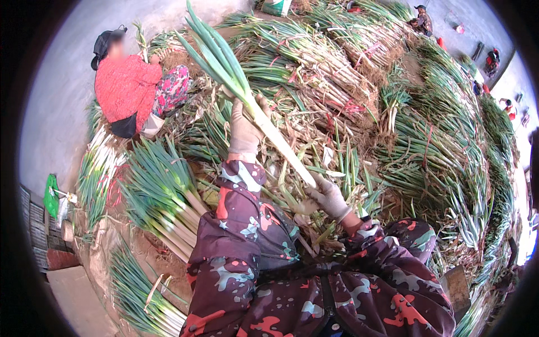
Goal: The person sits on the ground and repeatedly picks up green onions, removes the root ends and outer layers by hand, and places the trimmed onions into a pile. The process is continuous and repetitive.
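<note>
We wear a loose dark maroon jacket (300, 297), nearly black in places, scattered with camouflage-like blotches in coral red, pale grey-blue and off-white — small pale stars among them. A dark zipper (327, 295) runs down its front, and a little blue shows at the lower edge beside it. The left sleeve (222, 269) and right sleeve (393, 264) carry the same print and wrinkle into soft folds. Our legwear (412, 236) looks similarly patterned — dark, with red and grey-green patches. Over our left hand (245, 132) and right hand (330, 199) are close-fitting, pale beige-grey gloves.
</note>
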A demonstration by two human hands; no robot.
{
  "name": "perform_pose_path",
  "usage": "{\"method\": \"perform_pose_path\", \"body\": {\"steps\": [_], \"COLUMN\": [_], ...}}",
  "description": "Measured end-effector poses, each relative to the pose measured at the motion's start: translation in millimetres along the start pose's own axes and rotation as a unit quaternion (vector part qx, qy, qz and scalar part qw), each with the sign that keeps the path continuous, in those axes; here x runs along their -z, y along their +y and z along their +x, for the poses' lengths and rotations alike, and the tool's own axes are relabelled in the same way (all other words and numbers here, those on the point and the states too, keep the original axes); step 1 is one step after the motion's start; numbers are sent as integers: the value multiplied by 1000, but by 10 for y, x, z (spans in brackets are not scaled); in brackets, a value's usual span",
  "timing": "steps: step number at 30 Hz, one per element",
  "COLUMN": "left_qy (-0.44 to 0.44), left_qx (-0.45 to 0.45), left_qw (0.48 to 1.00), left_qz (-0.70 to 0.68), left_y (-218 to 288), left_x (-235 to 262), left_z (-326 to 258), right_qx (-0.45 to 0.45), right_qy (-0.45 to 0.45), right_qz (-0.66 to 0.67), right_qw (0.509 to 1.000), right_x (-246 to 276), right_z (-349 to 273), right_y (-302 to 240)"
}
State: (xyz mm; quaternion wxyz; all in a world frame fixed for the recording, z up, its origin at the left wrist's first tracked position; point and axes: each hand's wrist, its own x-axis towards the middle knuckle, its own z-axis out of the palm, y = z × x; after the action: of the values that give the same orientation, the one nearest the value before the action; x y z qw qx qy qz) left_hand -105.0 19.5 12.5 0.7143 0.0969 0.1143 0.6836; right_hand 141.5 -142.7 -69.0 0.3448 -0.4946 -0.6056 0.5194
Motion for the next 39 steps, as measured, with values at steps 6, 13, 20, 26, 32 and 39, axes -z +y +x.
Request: {"method": "perform_pose_path", "body": {"steps": [6, 13, 20, 26, 32, 39], "left_qy": [-133, -50, 38, 30, 28, -37], "left_qx": [84, 12, -63, -63, -84, 0], "left_qw": [985, 991, 996, 992, 996, 998], "left_qz": [67, 122, 51, 107, -22, 58], "left_y": [-201, -594, 133, 375, 89, -65], "left_x": [-3, -255, 362, 499, 111, -69], "left_z": [-119, -207, 70, 18, -60, -82], "right_qx": [209, 297, -23, -121, 134, 89], "right_qy": [163, 226, 86, 64, -79, 89], "right_qz": [-58, -247, 108, -369, -57, -6], "right_qw": [963, 894, 990, 919, 986, 992], "right_x": [5, -64, 104, 717, 136, 17], "right_z": [575, 1084, 391, -53, -76, -60], "right_y": [-842, -1398, -283, 749, 239, 261]}}
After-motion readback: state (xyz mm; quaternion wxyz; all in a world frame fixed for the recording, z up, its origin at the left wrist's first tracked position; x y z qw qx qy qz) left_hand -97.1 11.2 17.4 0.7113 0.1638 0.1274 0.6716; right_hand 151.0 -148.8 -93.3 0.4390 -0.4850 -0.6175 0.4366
